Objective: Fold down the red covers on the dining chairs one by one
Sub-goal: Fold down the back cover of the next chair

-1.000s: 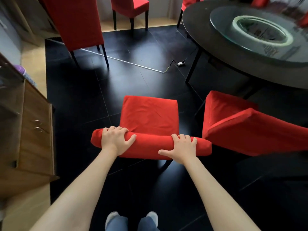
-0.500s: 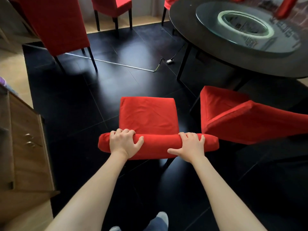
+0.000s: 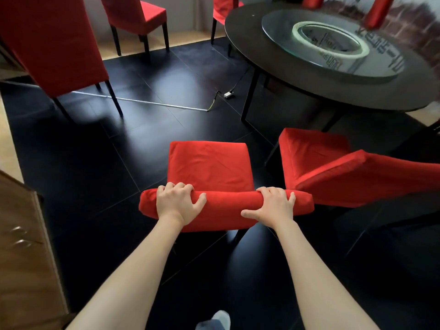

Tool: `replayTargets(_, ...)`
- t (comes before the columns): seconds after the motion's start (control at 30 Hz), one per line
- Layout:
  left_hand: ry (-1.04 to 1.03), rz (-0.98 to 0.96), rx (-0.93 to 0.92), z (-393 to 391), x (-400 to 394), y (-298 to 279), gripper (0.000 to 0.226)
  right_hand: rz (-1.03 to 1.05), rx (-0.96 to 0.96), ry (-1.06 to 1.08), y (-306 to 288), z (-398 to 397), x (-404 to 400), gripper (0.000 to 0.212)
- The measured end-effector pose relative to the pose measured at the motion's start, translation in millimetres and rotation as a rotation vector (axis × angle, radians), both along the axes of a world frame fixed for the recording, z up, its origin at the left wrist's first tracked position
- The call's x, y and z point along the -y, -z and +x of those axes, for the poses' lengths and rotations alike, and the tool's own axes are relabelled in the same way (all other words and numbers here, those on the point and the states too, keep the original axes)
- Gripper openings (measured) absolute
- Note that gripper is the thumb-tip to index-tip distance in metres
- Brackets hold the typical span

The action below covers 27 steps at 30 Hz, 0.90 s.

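Directly below me stands a dining chair in a red cover [image 3: 209, 170], seen from behind its backrest. The backrest's top edge [image 3: 226, 207] runs left to right under my hands. My left hand [image 3: 177, 202] grips its left part, fingers curled over the far side and thumb on the near side. My right hand [image 3: 273, 206] grips its right part the same way. A second red-covered chair [image 3: 333, 167] stands just to the right, its backrest leaning toward the right edge.
A round dark table [image 3: 309, 91] with a glass turntable fills the upper right. More red-covered chairs stand at upper left [image 3: 52, 46], at the back [image 3: 138, 17] and behind the table. A wooden cabinet [image 3: 23, 246] lines the left. A cable [image 3: 142, 103] crosses the black floor.
The view has shifted forward and to the left, so the table sits further left in the frame. Both hands keep the same grip on the backrest's top edge.
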<state>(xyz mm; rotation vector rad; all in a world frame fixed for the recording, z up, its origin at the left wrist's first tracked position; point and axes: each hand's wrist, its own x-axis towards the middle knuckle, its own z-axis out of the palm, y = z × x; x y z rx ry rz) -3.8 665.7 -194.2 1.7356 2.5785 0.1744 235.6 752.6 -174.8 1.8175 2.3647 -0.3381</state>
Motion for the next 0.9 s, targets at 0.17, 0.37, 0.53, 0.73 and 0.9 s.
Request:
replayTargets(0.17, 0.037, -0.027, -0.023, -22.2, -38.6, -2.5, 0.070, -0.012, 0.009, 0.020, -1.5, -19.9, -33.0, 0.094)
replayTargets(0.37, 0.064, -0.034, -0.025, -49.3, -90.6, -4.7, 0.072, -0.031, 0.003, 0.042, -1.9, -43.3, -77.4, 0.098)
replayTargets(0.53, 0.076, -0.033, -0.015, -70.1, -130.7, -6.1, 0.077, -0.052, 0.002, 0.061, -1.5, -62.7, -112.3, 0.101)
replayTargets(0.73, 0.102, -0.029, -0.020, -104.2, -169.1, -4.0, 0.079, -0.053, 0.049, 0.035, 0.3, -92.0, -142.5, 0.112)
replayTargets(0.9, 0.137, -0.019, -0.022, -133.2, -192.0, -4.6, 0.080, -0.057, 0.065, 0.056, -2.2, -118.7, -154.0, 0.110)
